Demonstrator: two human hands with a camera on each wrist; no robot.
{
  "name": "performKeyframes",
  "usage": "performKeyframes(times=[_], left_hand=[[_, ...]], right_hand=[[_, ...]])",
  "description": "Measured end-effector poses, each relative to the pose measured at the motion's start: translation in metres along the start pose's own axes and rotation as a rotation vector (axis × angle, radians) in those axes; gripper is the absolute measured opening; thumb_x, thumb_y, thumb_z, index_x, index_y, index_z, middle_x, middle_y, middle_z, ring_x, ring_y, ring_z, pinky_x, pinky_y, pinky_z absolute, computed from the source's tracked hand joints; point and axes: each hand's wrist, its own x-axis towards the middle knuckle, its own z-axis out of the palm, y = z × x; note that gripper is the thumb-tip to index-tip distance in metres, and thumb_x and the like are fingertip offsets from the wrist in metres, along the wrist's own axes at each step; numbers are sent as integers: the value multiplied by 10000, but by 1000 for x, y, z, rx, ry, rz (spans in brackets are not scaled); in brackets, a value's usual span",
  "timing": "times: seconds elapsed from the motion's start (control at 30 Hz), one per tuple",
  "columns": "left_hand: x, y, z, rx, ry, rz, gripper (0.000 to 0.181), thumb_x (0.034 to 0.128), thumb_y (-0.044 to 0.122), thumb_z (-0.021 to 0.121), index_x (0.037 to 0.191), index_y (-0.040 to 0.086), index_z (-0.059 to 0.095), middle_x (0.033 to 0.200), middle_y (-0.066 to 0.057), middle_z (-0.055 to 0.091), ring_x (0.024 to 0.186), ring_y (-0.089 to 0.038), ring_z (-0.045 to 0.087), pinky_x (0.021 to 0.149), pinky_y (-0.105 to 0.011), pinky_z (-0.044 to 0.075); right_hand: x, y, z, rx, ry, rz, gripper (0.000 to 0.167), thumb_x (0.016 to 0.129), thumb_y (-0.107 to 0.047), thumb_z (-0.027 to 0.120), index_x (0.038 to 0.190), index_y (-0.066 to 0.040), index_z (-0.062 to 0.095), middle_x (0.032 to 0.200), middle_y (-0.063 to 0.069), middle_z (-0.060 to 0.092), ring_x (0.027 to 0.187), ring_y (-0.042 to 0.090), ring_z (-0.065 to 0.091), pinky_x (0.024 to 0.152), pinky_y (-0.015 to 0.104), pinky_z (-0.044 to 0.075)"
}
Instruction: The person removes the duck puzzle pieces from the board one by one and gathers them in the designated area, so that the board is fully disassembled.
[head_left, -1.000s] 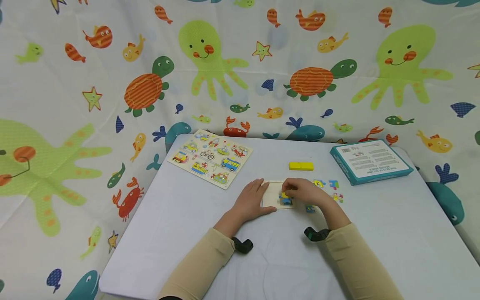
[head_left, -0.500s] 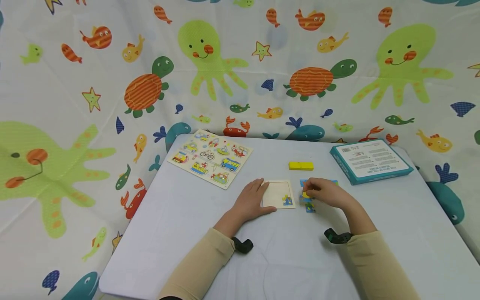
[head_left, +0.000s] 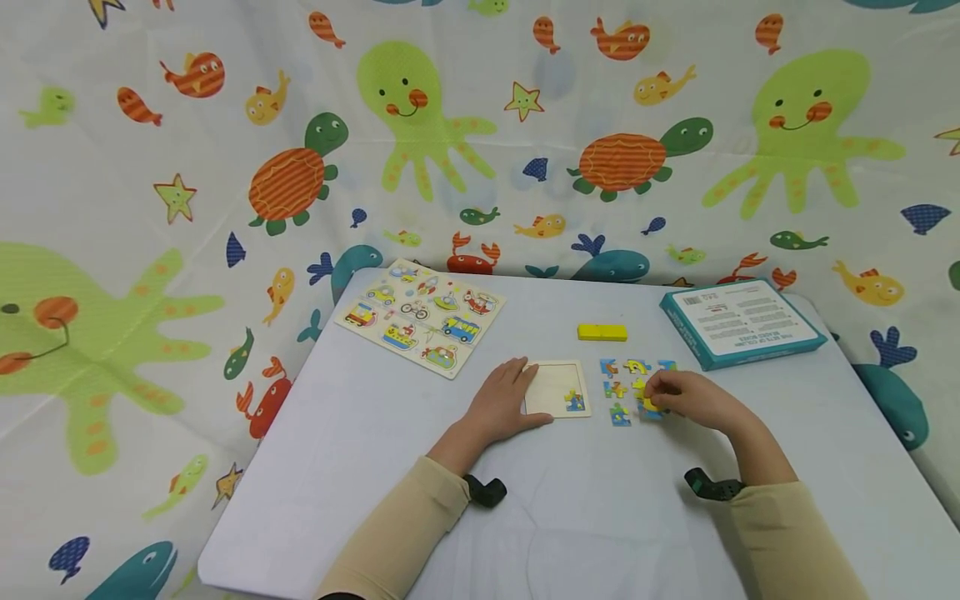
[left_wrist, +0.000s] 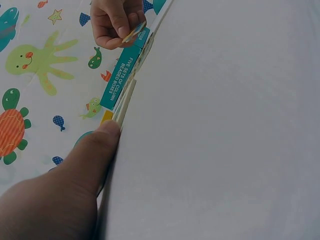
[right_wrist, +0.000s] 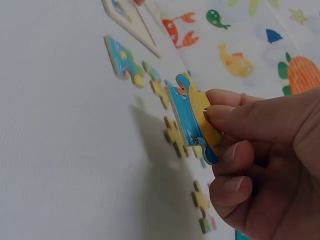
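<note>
My left hand [head_left: 501, 402] rests at the left side of a square wooden puzzle tray [head_left: 547, 379], thumb along its near edge and fingers by its far left corner. One corner puzzle piece [head_left: 574, 401] lies in the tray's near right corner. My right hand [head_left: 693, 400] pinches a blue and yellow puzzle piece [right_wrist: 187, 112] between thumb and fingers, raised off the table. Around and beneath it lie several loose puzzle pieces, among them one with green and blue [head_left: 620, 415] and one with a yellow arch [head_left: 637, 367]. Some pieces are partly hidden by the right hand.
A pegged picture board with vehicles [head_left: 420, 317] lies at the back left. Behind the loose pieces sits a yellow block [head_left: 602, 332]. A teal box [head_left: 742, 323] lies at the back right of the white table [head_left: 360, 450]. A sea-animal cloth [head_left: 465, 83] hangs behind.
My right hand has moved from over the tray rightward to above the loose pieces, carrying the held puzzle piece. The left hand and the tray have stayed in place.
</note>
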Motion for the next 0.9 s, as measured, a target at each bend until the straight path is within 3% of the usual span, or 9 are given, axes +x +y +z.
performKeyframes(times=[0.27, 0.9], left_hand=[[0, 0, 0, 4, -9, -7, 963, 846, 731, 564, 1572, 172, 270, 1627, -54, 267, 1510, -227, 240, 1247, -381, 213], [1, -2, 1, 4, -2, 7, 961, 851, 730, 559, 1573, 168, 266, 1627, -57, 264, 1510, -230, 239, 1248, -379, 207]], right_hand=[[-3, 9, 6, 25, -37, 13, 95, 984, -220, 603, 1024, -141, 637, 917, 47, 587, 816, 209, 519, 637, 272, 438], [-1, 13, 11, -31, 1, 1, 69, 960, -200, 637, 1010, -169, 673, 950, 36, 597, 877, 209, 525, 680, 263, 468]])
